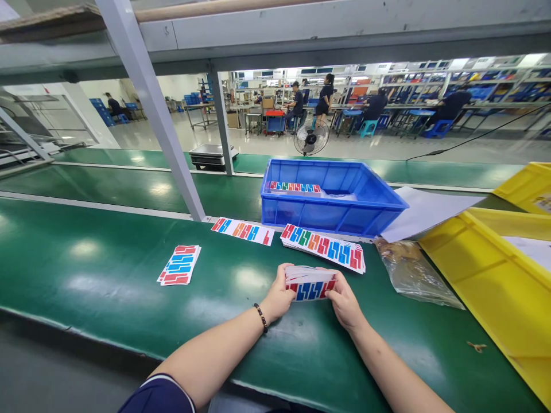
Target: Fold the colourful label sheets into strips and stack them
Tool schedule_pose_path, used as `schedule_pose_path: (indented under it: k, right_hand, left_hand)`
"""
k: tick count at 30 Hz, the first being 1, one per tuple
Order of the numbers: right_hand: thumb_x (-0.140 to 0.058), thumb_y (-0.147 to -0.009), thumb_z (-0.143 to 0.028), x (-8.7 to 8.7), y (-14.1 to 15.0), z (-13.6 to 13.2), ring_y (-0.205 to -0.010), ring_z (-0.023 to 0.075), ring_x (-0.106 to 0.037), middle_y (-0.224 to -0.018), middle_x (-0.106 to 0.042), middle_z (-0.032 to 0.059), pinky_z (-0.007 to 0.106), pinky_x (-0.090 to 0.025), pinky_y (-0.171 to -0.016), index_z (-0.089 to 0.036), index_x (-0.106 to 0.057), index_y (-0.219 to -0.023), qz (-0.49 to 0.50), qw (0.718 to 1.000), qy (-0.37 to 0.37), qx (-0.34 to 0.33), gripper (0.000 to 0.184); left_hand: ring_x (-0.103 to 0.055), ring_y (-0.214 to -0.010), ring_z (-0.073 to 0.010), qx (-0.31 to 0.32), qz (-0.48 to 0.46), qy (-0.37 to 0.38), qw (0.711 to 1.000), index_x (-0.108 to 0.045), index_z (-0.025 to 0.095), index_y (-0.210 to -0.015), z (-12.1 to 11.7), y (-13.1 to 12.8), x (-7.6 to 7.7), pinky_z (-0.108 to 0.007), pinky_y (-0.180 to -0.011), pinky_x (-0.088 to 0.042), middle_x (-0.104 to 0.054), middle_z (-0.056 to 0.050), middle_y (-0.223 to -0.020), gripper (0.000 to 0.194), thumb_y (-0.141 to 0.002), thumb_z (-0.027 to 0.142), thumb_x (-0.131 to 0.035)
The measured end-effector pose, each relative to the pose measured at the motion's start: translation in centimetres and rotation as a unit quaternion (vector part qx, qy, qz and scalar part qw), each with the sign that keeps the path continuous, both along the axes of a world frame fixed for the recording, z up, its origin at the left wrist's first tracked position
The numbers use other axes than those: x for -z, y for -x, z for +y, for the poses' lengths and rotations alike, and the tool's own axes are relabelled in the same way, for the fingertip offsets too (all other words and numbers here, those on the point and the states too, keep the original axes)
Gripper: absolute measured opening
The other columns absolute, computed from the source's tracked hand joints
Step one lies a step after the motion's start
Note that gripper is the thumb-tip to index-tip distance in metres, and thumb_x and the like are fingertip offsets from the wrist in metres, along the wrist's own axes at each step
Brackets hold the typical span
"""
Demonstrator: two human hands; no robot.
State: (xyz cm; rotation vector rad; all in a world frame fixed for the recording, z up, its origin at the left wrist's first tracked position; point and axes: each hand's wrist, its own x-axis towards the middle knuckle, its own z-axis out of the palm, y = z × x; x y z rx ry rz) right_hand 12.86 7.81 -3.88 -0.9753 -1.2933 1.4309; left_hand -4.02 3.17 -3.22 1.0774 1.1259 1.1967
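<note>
Between my two hands is a stack of printed cards [310,289], white with red and blue shapes, its layered edges facing up. My left hand [280,295] grips the stack's left end, thumb on the front. At the right end, my right hand [344,299] is closed on the same stack. Just beyond lies a longer pile of label strips [322,248] in red, blue, green and orange. A single strip [243,230] rests left of that pile. Farther left sits a small pile of cards [179,265] with red and blue shapes.
A blue bin [327,212] holding more strips stands behind the piles. Yellow bins [486,269] line the right side, near a clear plastic bag [417,272] and a white sheet [426,209]. A slanted metal post [155,109] rises at left. Several people work in the background.
</note>
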Motion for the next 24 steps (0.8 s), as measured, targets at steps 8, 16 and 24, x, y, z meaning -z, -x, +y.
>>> schedule_pose_path:
  k: [8,16,24]
  right_hand:
    - [-0.056,-0.059,-0.019,-0.1,0.23,-0.54,-0.085,0.0227,-0.059,-0.09,-0.066,0.0039,0.038,-0.046,-0.077,-0.023,-0.056,-0.077,-0.026,0.999,-0.025,0.019,0.019]
    - [-0.052,-0.059,-0.018,0.23,-0.25,0.03,-0.077,0.0206,-0.055,-0.086,-0.062,0.0038,0.033,-0.045,-0.067,-0.022,-0.051,-0.06,-0.041,0.997,-0.04,0.042,0.004]
    - [-0.051,-0.055,-0.015,-0.17,-0.19,-0.25,-0.076,0.0194,-0.056,-0.086,-0.061,0.0021,0.03,-0.046,-0.066,-0.023,-0.056,-0.089,-0.046,0.998,-0.048,0.02,0.035]
  left_hand:
    - [-0.049,-0.099,-0.0139,-0.039,0.051,-0.006,0.998,-0.032,0.022,-0.118,0.04,-0.28,0.42,-0.028,-0.09,-0.037,-0.046,-0.005,-0.113,0.057,-0.066,0.0,-0.041]
    - [-0.052,-0.089,-0.0142,-0.043,0.018,0.022,0.999,-0.042,0.02,-0.104,0.45,-0.07,0.51,-0.029,-0.086,-0.04,-0.053,-0.001,-0.093,0.049,-0.06,0.0,-0.036]
    - [-0.039,-0.118,-0.0194,-0.001,0.019,0.009,1.0,-0.026,0.021,-0.125,0.3,-0.15,-0.33,-0.033,-0.103,-0.024,-0.038,-0.009,-0.129,0.073,-0.058,-0.002,-0.043]
